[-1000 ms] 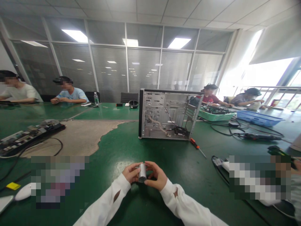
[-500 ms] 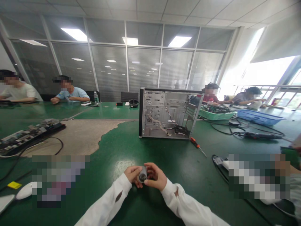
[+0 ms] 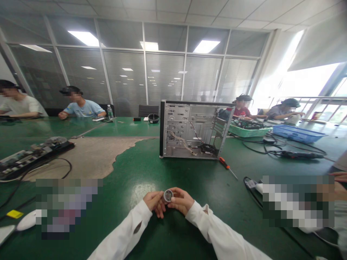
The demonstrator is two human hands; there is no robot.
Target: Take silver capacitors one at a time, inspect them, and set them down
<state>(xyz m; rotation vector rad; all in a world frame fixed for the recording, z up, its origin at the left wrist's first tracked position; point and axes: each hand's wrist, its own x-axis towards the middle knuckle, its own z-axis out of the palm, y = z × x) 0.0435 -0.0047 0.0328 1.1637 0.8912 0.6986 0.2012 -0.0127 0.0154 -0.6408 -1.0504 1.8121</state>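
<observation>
In the head view, the left hand (image 3: 153, 200) and right hand (image 3: 181, 201) hold a small metal cylinder (image 3: 168, 195) end-up, their fingers (image 3: 176, 193) clenched around it, over the near green desk (image 3: 114, 220). An orange-handled screwdriver (image 3: 228, 168) lies far off, just right of an open computer case (image 3: 191, 130).

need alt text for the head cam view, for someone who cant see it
A person's left hand and right hand hold a small metal cylinder with its round end towards the camera, above a green table. Beyond them stands an open computer case, with an orange-handled screwdriver lying beside it and other people seated farther along the table.
</observation>
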